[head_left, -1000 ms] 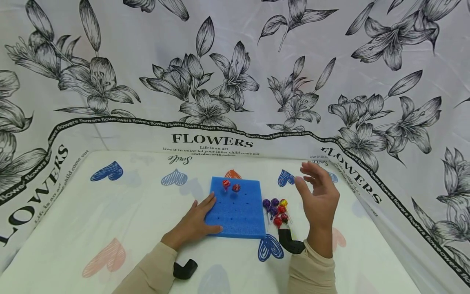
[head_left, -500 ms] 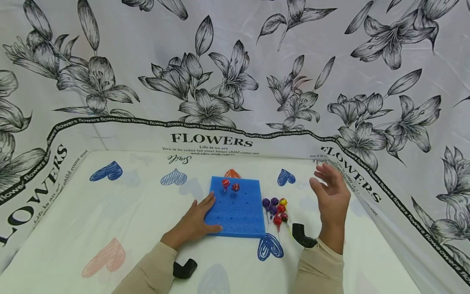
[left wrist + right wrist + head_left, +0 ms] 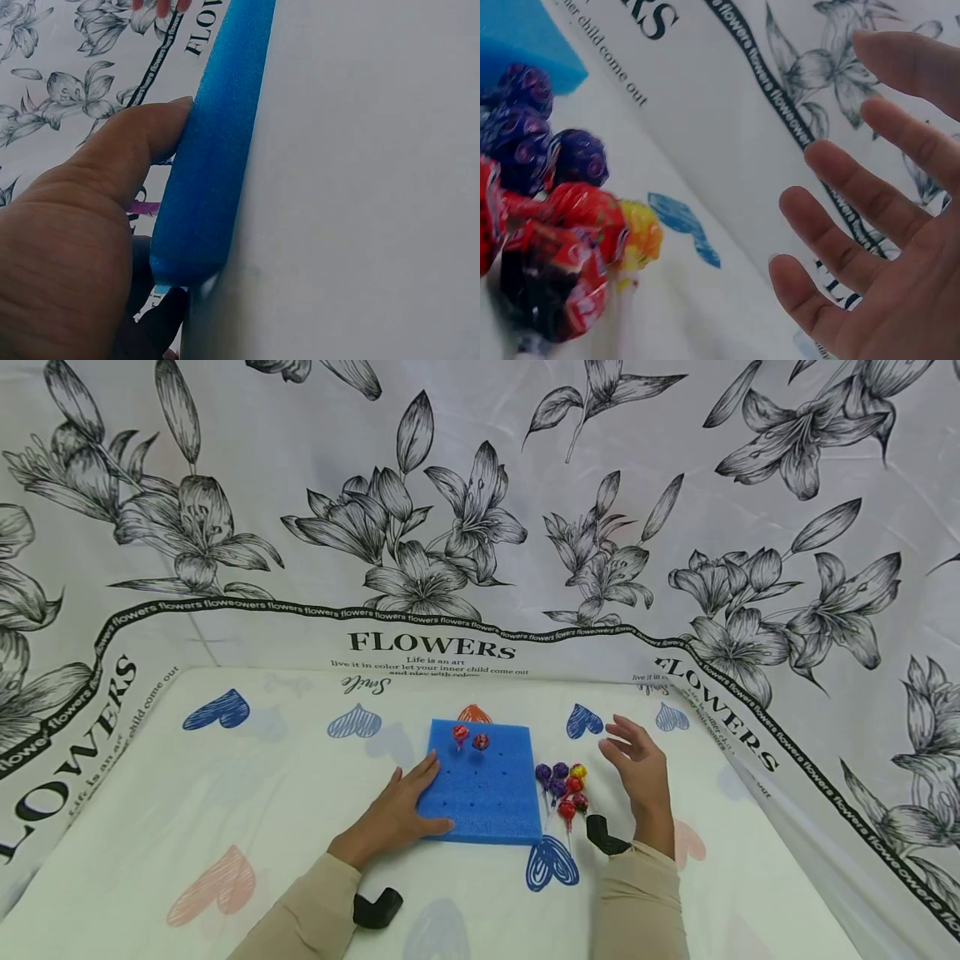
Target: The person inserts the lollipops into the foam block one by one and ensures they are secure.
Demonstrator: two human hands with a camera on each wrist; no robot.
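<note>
Only in head view: 2 lollipops (image 3: 481,742) on blue blk (image 3: 487,814)

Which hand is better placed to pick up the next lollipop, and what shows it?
Probably the right hand: it is empty and nearer the loose lollipops. The left hand rests on the blue block, at the edge away from them.

In the head view, looking forward and down from the near side of the table (image 3: 292,793), far enough back for both far corners and the curtain (image 3: 480,410). In the left wrist view, set close by the left hand (image 3: 67,225), facing along the block (image 3: 206,150) toward the curtain. In the right wrist view, set close by the right hand (image 3: 900,292), facing aslant across the far edge; sharing lollipops (image 3: 581,225) and block with the head view.
</note>
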